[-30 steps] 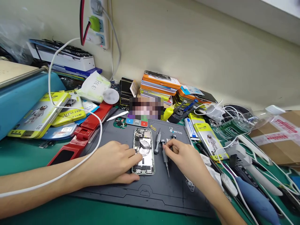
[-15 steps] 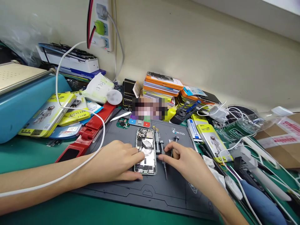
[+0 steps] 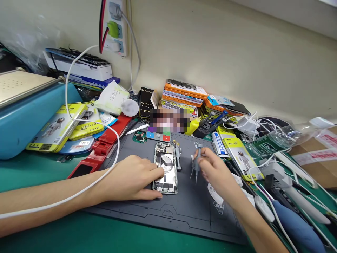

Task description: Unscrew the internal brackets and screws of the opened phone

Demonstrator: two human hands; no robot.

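Note:
An opened smartphone [image 3: 168,177] lies on the dark work mat [image 3: 184,218], its inner parts showing. My left hand [image 3: 139,177] holds the phone at its lower left, with the index finger on the insides and the thumb by the bottom corner. To the right, my right hand [image 3: 212,165] is closed around a grey precision screwdriver [image 3: 198,163], tip down above the mat. A second thin tip shows beside it; whether that driver is also held I cannot tell. Another grey screwdriver [image 3: 178,160] lies along the phone's right edge.
A white cable [image 3: 116,140] loops over my left forearm. Yellow battery boxes [image 3: 58,128] and a red clamp-like tool [image 3: 101,146] lie on the left. Stacked phone cases [image 3: 181,95] stand behind; a plastic bottle [image 3: 273,142], battery packs and cables crowd the right.
My right hand has lifted the screwdriver from beside the phone and moved right and slightly up with it. My left hand has stayed on the phone.

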